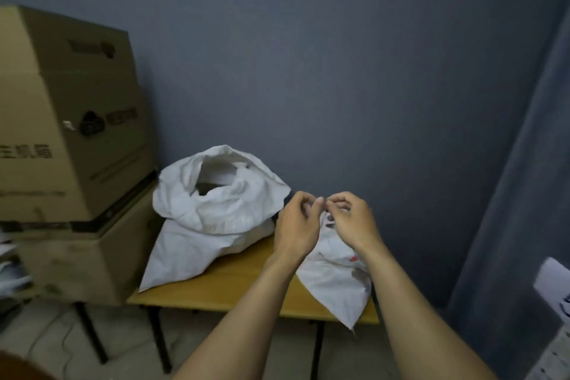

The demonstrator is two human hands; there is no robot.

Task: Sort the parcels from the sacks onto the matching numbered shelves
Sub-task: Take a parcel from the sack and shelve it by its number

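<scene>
At the counter (234,284), the curled fingers of my left hand (296,220) and right hand (353,220) meet to pinch the far-end neck of the printed sack (336,281), which lies lengthwise toward me beneath both wrists, the open sack (216,207) slumped just to its left.

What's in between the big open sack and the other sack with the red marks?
In the head view, the left hand and forearm cross that gap above a bare strip of wooden table; its fingers pinch the printed sack at its top.
</scene>
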